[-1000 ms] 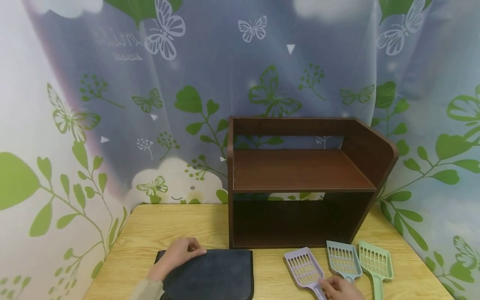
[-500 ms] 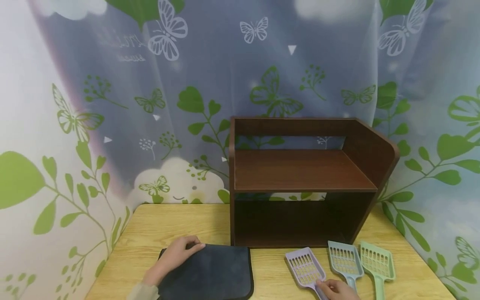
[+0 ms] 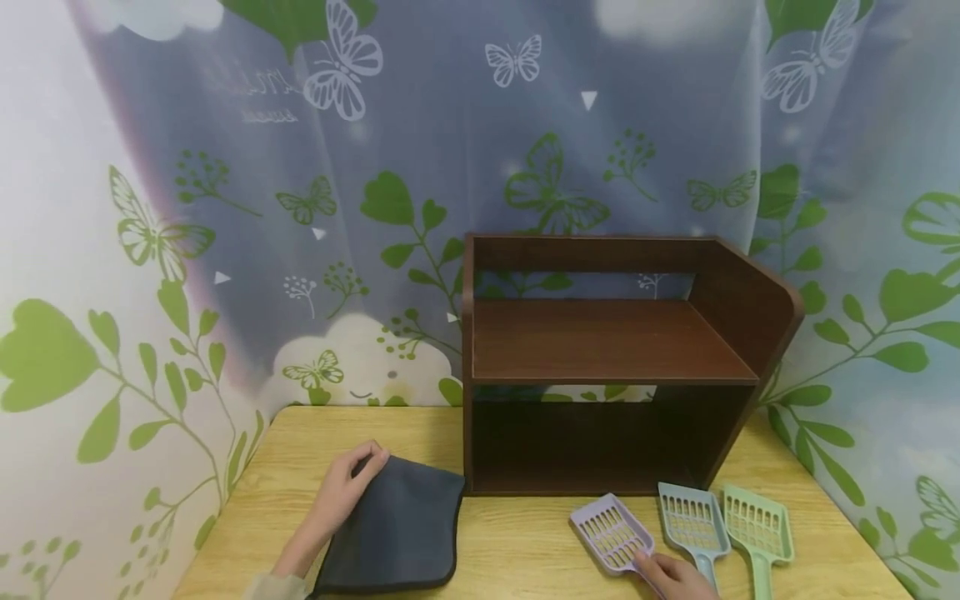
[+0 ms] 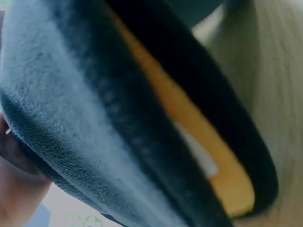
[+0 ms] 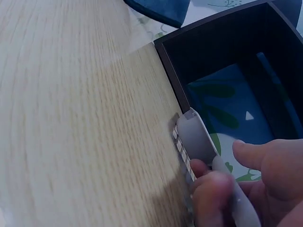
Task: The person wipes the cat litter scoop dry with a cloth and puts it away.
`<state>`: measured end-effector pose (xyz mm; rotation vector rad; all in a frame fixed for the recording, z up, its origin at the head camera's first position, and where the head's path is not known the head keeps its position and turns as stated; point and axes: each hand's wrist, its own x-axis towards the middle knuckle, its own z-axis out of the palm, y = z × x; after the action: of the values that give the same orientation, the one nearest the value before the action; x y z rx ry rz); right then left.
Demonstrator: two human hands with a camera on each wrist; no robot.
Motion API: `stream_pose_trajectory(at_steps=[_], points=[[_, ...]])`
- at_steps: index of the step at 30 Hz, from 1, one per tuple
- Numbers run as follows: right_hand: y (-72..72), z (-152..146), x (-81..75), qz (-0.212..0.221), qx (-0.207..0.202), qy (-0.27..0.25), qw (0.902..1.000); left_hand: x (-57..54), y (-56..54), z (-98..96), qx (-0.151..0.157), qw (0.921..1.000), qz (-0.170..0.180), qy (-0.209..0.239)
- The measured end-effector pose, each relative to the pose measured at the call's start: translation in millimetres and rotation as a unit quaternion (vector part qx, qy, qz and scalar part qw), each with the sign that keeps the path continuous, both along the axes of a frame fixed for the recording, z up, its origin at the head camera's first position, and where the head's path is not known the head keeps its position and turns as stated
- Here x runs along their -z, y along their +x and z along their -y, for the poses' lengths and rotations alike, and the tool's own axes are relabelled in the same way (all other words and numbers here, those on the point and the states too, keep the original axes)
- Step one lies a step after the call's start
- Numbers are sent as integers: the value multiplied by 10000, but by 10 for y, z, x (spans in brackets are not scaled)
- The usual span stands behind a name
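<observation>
Two-tier shelf (image 3: 611, 337), left hand (image 3: 348, 483) gripping mat (image 3: 401, 529), right hand (image 3: 678, 577) gripping purple scoop (image 3: 632, 527)

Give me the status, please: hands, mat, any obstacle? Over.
Left hand grips dark mat at far edge. Right hand holds purple scoop by handle. Possible obstacle: brown shelf near mat's right corner.

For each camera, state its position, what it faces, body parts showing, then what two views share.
Head: on the head, facing forward and down at brown shelf and navy mat; left forearm, left hand, right hand show.
Left wrist: worn there, facing the navy mat; part of left hand shows.
Right wrist: worn there, facing lilac litter scoop; right hand shows.
Head and right wrist share brown shelf.
</observation>
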<state>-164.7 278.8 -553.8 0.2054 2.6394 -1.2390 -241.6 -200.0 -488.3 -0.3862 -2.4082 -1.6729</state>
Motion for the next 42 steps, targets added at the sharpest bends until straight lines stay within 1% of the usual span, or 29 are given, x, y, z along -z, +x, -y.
stream_pose_trajectory(at_steps=[3, 4, 6, 8, 10, 14, 18, 22, 26, 29, 33, 35, 37, 40, 42], points=[[7, -21, 2, 40, -51, -211, 9998, -83, 16, -9, 162, 9975, -589, 341], [6, -28, 1, 73, -81, -314, 9994, -103, 17, -10, 192, 9962, -741, 405], [7, -46, 7, 124, -175, -440, 9988, -129, 10, -8, 194, 9945, -930, 445], [6, -61, 10, 153, -275, -527, 9981, -141, -2, -1, 108, 9946, -952, 399], [5, -66, 5, 153, -371, -607, 9973, -141, -12, 10, 68, 9953, -892, 385], [11, -64, -28, 158, -528, -946, 9940, -144, -22, 24, 122, 9962, -693, 513], [7, -48, -84, 2, -675, -1380, 9881, -154, -14, 18, 165, 9963, -547, 649], [-12, -2, -160, -183, -696, -1689, 9830, -144, -10, 10, 134, 9950, -748, 654], [-34, 60, -246, -208, -496, -1691, 9841, -128, -7, -2, -95, 9939, -1014, 412], [-62, 96, -289, -161, -311, -1597, 9865, -137, 13, -8, -198, 9948, -982, 192], [-106, 126, -339, -144, -370, -1622, 9860, -146, 48, -14, -31, 9945, -1047, 99], [-132, 137, -369, -131, -502, -1789, 9825, -148, 67, -21, 50, 9933, -1153, 97], [-158, 150, -401, -140, -651, -2040, 9767, -140, 75, -31, 62, 9912, -1320, 21], [-194, 170, -438, -143, -799, -2317, 9694, -143, 76, -52, 17, 9859, -1654, -264], [-213, 191, -458, -154, -843, -2360, 9680, -140, 70, -65, -47, 9810, -1884, -464]])
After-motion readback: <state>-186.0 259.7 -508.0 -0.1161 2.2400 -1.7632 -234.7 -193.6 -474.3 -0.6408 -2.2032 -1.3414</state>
